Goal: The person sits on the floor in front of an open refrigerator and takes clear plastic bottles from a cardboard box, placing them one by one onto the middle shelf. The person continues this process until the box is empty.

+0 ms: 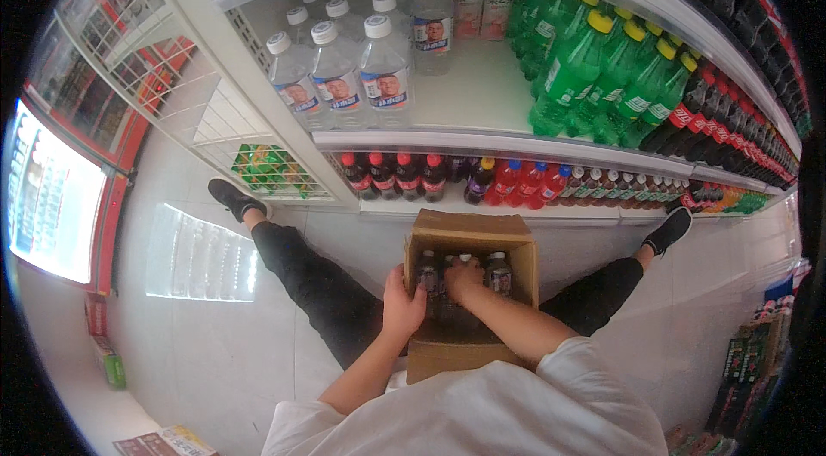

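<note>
An open cardboard box (527, 272) stands on the floor between my spread legs, with its flaps folded outward. My left hand (404, 306) grips the box's left wall, thumb toward the inside. Down in the box, my right hand (463, 278) is closed around the top of a plastic bottle with a white cap (465, 257); the fingers hide most of it. Another white-capped bottle (500, 282) stands upright to its right, and one (428, 274) to its left. Shadow hides the bottom of the box.
Clear white-capped bottles (385, 85) stand in rows on the shelf (471, 104) ahead. Green soda bottles (574, 69) are right of them, with cola bottles (700, 117) beyond. Dark and red drinks (510, 182) line the lower shelf. A wire side rack (271, 169) and lit cooler (61, 198) are left.
</note>
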A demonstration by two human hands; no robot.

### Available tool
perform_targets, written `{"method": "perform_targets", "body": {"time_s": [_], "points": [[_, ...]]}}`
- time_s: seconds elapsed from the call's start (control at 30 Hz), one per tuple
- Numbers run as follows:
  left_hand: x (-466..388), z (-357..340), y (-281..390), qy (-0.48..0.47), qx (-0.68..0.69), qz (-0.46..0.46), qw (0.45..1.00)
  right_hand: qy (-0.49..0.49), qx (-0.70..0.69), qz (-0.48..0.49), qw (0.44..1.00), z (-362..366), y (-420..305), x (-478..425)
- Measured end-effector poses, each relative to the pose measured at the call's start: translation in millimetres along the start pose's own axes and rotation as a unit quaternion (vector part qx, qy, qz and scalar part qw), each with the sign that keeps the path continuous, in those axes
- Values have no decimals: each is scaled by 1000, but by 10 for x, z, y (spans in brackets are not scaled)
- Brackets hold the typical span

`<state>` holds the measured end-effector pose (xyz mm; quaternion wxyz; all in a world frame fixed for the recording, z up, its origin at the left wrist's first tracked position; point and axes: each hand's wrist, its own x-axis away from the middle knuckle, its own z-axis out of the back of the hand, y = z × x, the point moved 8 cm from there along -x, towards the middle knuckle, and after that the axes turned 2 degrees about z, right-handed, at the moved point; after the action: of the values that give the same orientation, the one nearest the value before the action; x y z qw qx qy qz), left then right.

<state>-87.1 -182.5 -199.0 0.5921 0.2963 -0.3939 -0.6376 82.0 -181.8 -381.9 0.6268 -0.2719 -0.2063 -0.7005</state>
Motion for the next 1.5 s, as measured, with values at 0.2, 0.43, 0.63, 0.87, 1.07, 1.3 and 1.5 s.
{"method": "perform_targets", "body": {"time_s": [0.2, 0.43, 0.63, 0.87, 1.07, 1.3, 1.5], "points": [[7, -9, -51, 2, 9, -7, 1000, 194, -114, 103, 969, 481, -263, 742], [22, 6, 9, -1, -8, -6, 1000, 40, -139, 232, 962, 637, -219, 1544], [19, 8, 8, 11, -13, -34, 999, -26, -219, 261, 940, 388, -181, 1255], [20, 25, 20, 2, 10, -25, 1000, 123, -246, 265, 924, 687, -235, 1231], [2, -98, -176, -10, 52, -9, 999, 105, -253, 200, 941, 1352, 13, 1518], [46, 30, -99, -5, 28, 2, 1000, 379, -420, 312, 763, 3911, 331, 2848], [8, -15, -130, -4, 49, -36, 998, 506, -289, 299, 756, 5140, 467, 2278]]}}
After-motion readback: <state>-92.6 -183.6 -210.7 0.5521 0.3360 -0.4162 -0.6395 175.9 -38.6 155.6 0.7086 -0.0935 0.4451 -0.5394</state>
